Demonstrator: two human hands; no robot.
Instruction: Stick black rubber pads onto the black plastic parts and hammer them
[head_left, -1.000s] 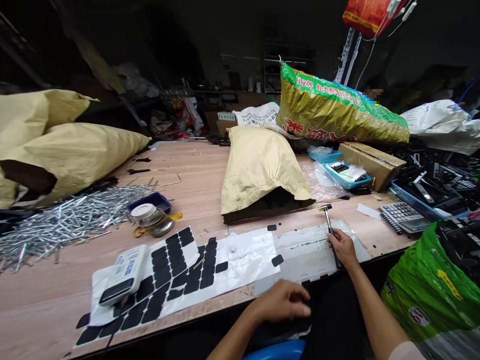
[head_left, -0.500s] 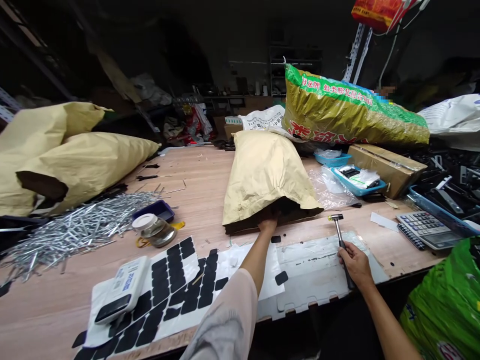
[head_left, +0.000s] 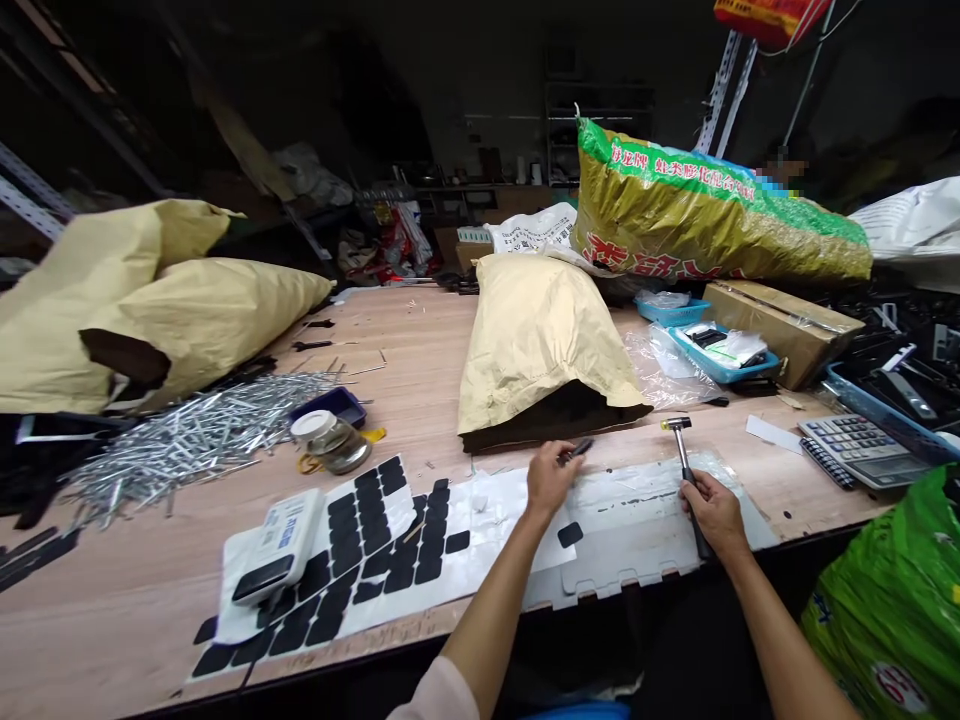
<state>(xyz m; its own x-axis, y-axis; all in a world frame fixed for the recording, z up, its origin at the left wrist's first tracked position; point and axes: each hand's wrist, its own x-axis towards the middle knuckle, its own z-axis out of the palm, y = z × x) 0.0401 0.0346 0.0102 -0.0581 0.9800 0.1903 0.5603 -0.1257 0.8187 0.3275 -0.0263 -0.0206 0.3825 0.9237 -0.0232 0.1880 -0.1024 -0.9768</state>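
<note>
My left hand is closed on a small dark part, just in front of the open mouth of a tan paper sack. The part's exact kind is too small to make out. In my right hand is a small hammer, gripped by its black handle with the head pointing away from me. Beneath both hands lies a pale, whitish sheet at the table's front edge. A single black sticker pad lies between my hands.
Sheets of black pads and a white scale-like device lie at left. Behind them are a jar and a heap of metal rods. A calculator, blue baskets and a green bag stand at right.
My left hand has come out of the paper sack toward me and now holds a small dark part. The right hand keeps the hammer in nearly the same place. The view has shifted slightly.
</note>
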